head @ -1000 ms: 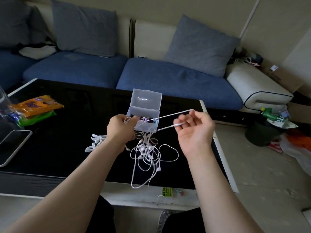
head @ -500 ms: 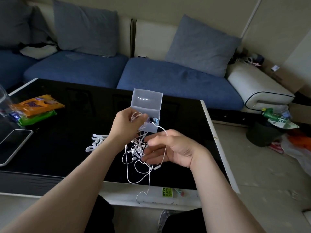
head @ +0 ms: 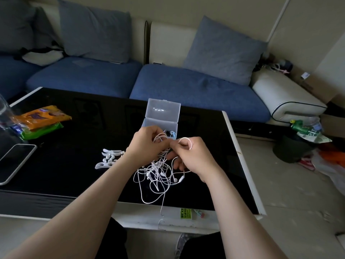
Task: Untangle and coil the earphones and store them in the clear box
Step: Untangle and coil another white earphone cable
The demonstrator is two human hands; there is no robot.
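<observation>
Over the glossy black tabletop [head: 74, 165], both hands pinch the tangled white wired earphones [head: 158, 174]: left hand [head: 147, 144] bunching cable, right hand [head: 190, 154] gripping a loop, just in front of the open clear plastic box [head: 160, 116].

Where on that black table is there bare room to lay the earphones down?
Bare patches: between the phone and the white clips, and right of the clear box toward the table edge. It is crowded at the snack packets.
</observation>
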